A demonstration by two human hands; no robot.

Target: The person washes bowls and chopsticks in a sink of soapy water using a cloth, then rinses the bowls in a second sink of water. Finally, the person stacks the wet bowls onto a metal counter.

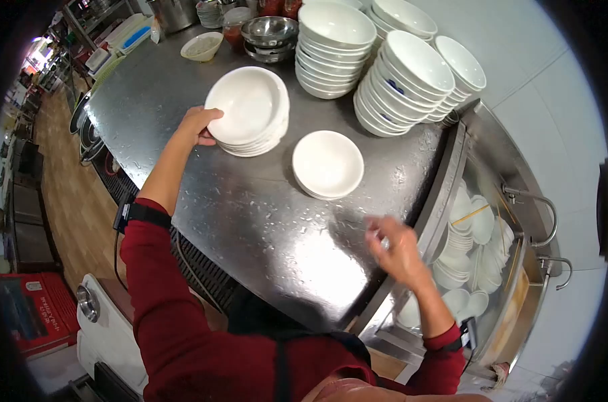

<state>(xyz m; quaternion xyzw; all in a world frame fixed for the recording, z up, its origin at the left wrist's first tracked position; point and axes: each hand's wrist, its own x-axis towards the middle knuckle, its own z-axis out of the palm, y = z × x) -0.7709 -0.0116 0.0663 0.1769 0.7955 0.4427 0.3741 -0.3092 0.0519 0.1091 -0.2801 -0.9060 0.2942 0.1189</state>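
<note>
My left hand (pixel 201 126) grips the left side of a stack of white bowls (pixel 245 107) on the wet steel table, thumb over the rim and fingers against the side. The stack leans a little. Just right of it, a short stack of smaller-looking white bowls (pixel 327 164) sits apart on the metal. Over the table's right edge, near the sink, my right hand (pixel 392 251) hangs in the air, somewhat blurred. Its fingers are half bent with a gap to the thumb, and I see nothing held in it.
Tall stacks of white bowls (pixel 334 57) stand at the back right. Metal bowls (pixel 269 37), a jar of red stuff (pixel 235 30) and a cream bowl (pixel 201 47) are at the back. The sink (pixel 470 173) on the right holds dishes in water, below a faucet (pixel 549 208).
</note>
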